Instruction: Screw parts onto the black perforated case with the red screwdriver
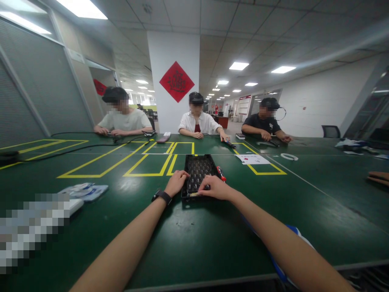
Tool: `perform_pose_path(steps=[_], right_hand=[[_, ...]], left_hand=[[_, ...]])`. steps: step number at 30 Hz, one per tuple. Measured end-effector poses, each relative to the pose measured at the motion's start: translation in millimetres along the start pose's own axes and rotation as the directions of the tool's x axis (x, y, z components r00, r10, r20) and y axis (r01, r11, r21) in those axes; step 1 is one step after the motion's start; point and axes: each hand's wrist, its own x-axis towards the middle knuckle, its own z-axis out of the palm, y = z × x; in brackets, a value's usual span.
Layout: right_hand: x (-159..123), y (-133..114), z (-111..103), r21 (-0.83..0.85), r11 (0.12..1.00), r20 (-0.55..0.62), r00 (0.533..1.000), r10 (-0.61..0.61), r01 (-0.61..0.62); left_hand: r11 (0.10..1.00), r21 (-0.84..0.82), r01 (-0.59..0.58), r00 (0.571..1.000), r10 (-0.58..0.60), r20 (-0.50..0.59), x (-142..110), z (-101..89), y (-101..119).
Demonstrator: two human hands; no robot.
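Just below the middle of the frame, flat on the green table (170,243): black tray (197,166), with rows of small shiny pieces inside and a small pale piece (193,194) at the near end. At the tray's left rim, left hand (176,182), fingers bent and close together; impossible to tell whether gripping. Over the near right part, right hand (215,187), thumb and forefinger drawn together beside the pale piece; impossible to tell whether pinching it. On the left wrist, black watch (161,197). Just beyond the right hand, beside the tray, red-and-black tool (221,174).

Farther out, right of centre, white printed sheet (251,159) and white ring (289,157). At left, blue-and-white packets (88,192). Beyond the tray, yellow tape outlines (148,174). Across the table, three seated people in headgear; above the middle person, red diamond sign (176,81) on a white column (173,48).
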Motion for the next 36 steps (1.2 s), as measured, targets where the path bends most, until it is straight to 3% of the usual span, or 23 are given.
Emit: perform_pose_path(steps=[7, 11, 36], right_hand=[[0.0, -0.2, 3.7, 0.290, 0.947, 0.029, 0.991, 0.134, -0.137], [0.6, 0.2, 4.2, 0.337, 0.928, 0.020, 0.987, 0.161, -0.158], [-0.2, -0.8, 1.1, 0.020, 0.996, 0.019, 0.996, 0.084, -0.084]], left_hand=[[1.000, -0.001, 0.015, 1.000, -0.015, 0.004, 1.4, 1.7, -1.7], [1.000, 0.003, 0.000, 1.000, 0.000, -0.008, 0.1, 1.1, 0.0], [1.000, -0.006, -0.008, 1.000, 0.008, -0.023, -0.2, 2.2, 1.6]])
